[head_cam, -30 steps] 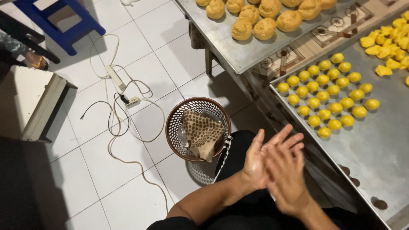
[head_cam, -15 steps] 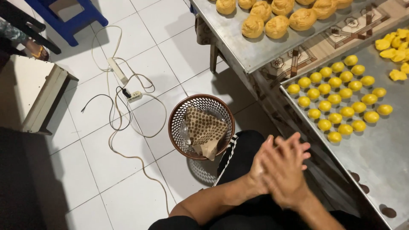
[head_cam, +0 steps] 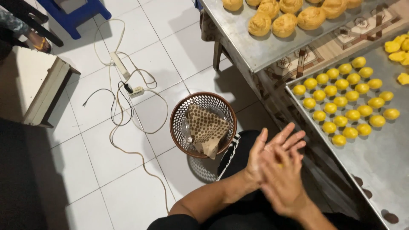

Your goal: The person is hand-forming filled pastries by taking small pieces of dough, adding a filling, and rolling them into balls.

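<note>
A small piece of yellow dough [head_cam: 280, 165] is held between the two palms, only a sliver of it being seen at the seam of the hands. The left hand [head_cam: 272, 151] is laid flat below, fingers extended toward one o'clock; the right hand [head_cam: 284, 184] is pressed flat on top of it, so the hands are closed together palm to palm rather than pinching.

At two o'clock from the hands, rows of finished yellow balls [head_cam: 346, 101] are set on a metal tray [head_cam: 383, 162], apart from one another. At twelve o'clock, larger golden buns [head_cam: 284, 17] are ranged on a second tray [head_cam: 255, 49]. At ten o'clock, a brown mesh bin [head_cam: 203, 124] with crumpled dotted paper [head_cam: 205, 127] is stood on the tiled floor [head_cam: 128, 170], and cables [head_cam: 128, 89] are strewn farther out at ten o'clock.

For a good ball, light and even pressure is judged best, with the palms moved in small circles; too hard a press would probably flatten the piece. The size should be matched to the balls already laid down.
</note>
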